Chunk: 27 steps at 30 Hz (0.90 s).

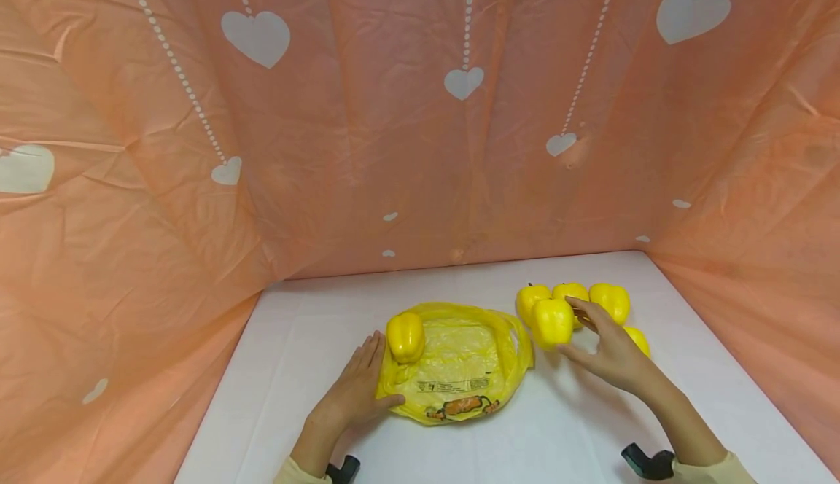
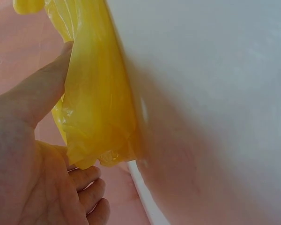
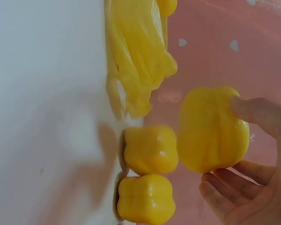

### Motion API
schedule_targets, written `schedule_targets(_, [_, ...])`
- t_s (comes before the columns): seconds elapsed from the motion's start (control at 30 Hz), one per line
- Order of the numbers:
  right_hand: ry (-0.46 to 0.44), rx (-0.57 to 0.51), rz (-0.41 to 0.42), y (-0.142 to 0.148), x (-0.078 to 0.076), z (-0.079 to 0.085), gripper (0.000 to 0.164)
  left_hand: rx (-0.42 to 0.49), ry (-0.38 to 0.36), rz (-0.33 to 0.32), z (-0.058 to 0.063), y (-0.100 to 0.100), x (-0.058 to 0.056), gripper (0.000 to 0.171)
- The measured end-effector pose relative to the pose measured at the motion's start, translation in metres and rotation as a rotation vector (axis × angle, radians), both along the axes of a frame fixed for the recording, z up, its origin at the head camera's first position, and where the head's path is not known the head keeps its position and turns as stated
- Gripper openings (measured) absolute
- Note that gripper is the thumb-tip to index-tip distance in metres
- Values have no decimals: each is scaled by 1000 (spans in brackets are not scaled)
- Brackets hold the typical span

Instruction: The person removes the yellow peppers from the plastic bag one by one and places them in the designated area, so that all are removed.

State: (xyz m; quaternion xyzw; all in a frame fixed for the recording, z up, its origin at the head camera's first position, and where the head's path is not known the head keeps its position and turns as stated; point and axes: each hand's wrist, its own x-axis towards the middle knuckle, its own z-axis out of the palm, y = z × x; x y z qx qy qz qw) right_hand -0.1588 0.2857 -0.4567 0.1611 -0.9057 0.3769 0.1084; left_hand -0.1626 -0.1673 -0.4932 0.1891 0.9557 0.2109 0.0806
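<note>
A yellow plastic bag [image 1: 459,356] with printed lettering and an orange drawing lies spread on the white table. One yellow bell pepper [image 1: 405,337] rests on its left part. Along the bag's left edge lies my left hand [image 1: 357,382], its fingers straight and its thumb spread over the edge; in the left wrist view the thumb touches the yellow plastic [image 2: 98,93]. To the right of the bag, my right hand [image 1: 610,349] holds another yellow bell pepper [image 3: 214,130] between thumb and fingertips, raised above the table.
Several more yellow bell peppers [image 1: 609,303] stand at the back right, one partly hidden behind the right hand. The white table [image 1: 315,324] is enclosed by a peach curtain [image 1: 420,178] with white hearts. Black wrist devices [image 1: 648,462] show near both sleeves.
</note>
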Motion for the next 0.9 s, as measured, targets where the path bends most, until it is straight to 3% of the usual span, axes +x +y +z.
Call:
schedule_targets(0.23, [-31,13,-9,10,4,-2,80,7,-1,2,0,1,0,115])
schedule_targets(0.63, [39,88,-10,28,9,-12,81,5,-5,2,0,0,1,114])
schedule_targets(0.9, [72,82,11,35,10,-16,82,13,-13,5,1,0,1,114])
